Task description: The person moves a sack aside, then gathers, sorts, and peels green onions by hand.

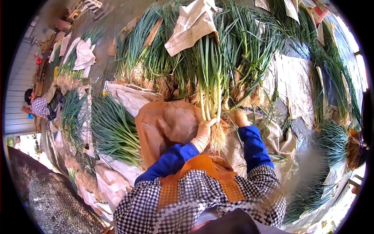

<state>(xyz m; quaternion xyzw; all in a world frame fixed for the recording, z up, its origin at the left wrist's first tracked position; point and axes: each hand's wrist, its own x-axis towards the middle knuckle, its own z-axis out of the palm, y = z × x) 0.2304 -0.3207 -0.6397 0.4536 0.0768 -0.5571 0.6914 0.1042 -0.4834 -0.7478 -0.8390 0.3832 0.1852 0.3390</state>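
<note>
My left hand is wrapped round the lower stems of a small bunch of green onions, just above their pale, stringy roots. The bunch stands nearly upright in front of me, its leaf tops reaching toward the brown paper sheet. To the right of the roots is my right hand, its fingers curled together. Whatever it grips, if anything, I cannot make out; thin leaf strands lie about it. An orange-brown plastic apron spreads over my lap below the bunch.
Rows of green onions lie beyond my hands, partly under a brown paper sheet. A trimmed-looking pile of green onions rests at the left. More green onions lie far right. Another person bends at the far left.
</note>
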